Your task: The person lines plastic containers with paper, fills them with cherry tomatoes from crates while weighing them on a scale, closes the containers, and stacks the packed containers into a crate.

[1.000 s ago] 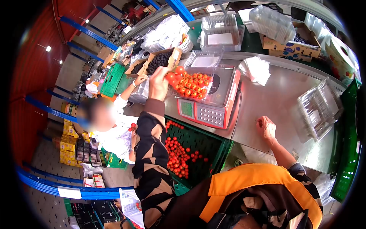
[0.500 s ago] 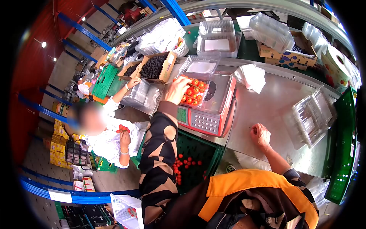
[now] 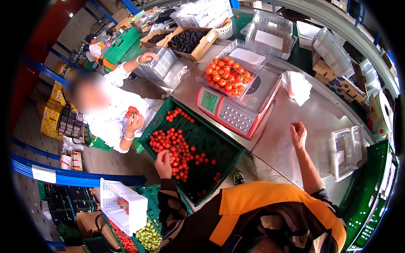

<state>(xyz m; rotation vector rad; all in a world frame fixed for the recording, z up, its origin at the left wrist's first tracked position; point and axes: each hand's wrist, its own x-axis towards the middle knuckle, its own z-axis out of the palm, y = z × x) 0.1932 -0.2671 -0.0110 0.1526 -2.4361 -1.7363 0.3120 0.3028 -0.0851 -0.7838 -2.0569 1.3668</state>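
Observation:
My left hand [image 3: 163, 164] is at the heap of cherry tomatoes [image 3: 177, 145] in the green crate [image 3: 228, 159]. Its fingers are bent together at the fruit; whatever is between them is hidden. Cherry tomatoes on the vine [image 3: 228, 76] fill a clear plastic punnet [image 3: 252, 91] on a red scale [image 3: 230, 117] with a lit display. Over the steel table [image 3: 276, 154], to the right of the scale, my right hand [image 3: 298, 135] has curled fingers and shows nothing in them.
A co-worker [image 3: 114, 109] at the left holds a few tomatoes. Boxes of dark berries [image 3: 187, 42] lie beyond. White paper sheets [image 3: 296, 86], stacked clear punnets [image 3: 270, 36] and more punnets [image 3: 346, 152] surround the scale. A white basket [image 3: 135, 211] stands at the lower left.
My left hand has moved from the punnet on the scale down to the tomatoes in the crate. My right hand stays over the steel table, still curled. The view has shifted.

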